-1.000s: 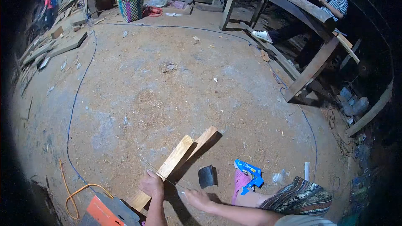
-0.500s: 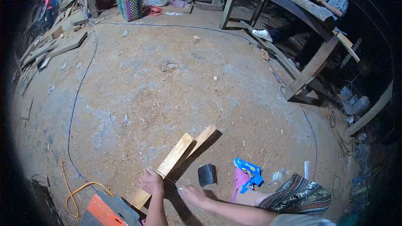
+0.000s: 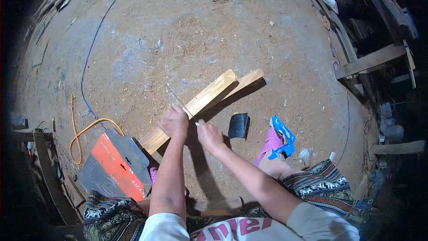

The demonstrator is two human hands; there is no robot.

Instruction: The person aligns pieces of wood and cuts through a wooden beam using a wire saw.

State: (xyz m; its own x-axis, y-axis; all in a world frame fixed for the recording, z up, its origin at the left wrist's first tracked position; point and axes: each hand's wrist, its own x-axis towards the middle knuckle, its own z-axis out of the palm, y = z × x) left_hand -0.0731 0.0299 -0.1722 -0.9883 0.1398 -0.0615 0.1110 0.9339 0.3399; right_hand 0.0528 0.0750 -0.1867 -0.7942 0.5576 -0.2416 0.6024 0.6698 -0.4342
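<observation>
- I see the left hand pressed down on the wooden plank, which lies slantwise on the dirt floor.
- The right hand, close beside the left, pinches a thin metal strip laid across the plank.
- A dark sandpaper piece lies just right of the plank; a pink sandal sits near it.
- An orange-and-grey tool with an orange cable rests to the left.
</observation>
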